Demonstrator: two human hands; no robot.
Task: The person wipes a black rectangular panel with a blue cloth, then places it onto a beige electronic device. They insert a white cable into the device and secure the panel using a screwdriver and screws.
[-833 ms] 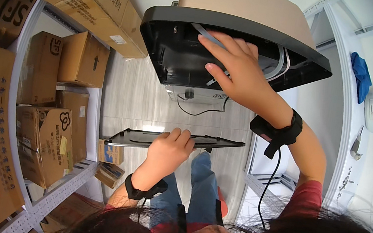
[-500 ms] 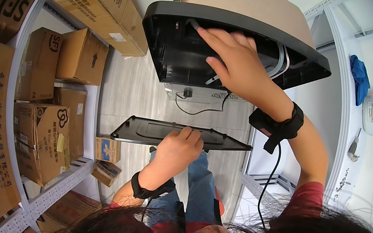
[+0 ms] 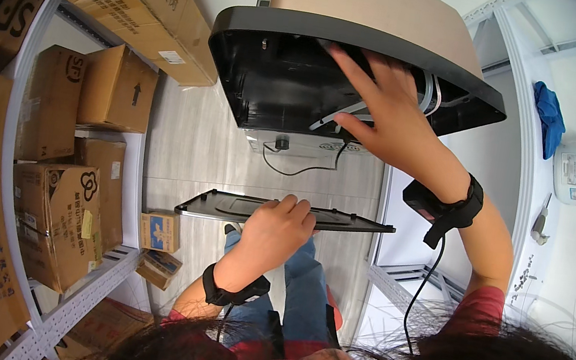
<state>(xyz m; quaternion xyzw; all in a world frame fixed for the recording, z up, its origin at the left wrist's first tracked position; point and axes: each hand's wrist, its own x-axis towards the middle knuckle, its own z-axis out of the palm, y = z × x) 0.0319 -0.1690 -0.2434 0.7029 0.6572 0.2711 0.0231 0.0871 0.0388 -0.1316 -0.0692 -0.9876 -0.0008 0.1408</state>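
The left hand (image 3: 278,231) is gripping the black panel (image 3: 349,223) at near centre, fingers curled, while the right hand (image 3: 392,117), fingers loosely spread, its hold unclear, is reaching inside the far beige-and-black housing (image 3: 356,32), where a blind tug could be pulling the pale tubing (image 3: 428,93) loose

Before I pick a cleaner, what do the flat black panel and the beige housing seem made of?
The black panel: probably moulded plastic with a slight sheen, given its ridges and pegs. The beige housing: smooth and matte, with an even colour and soft curve; plastic or painted metal, hard to tell.
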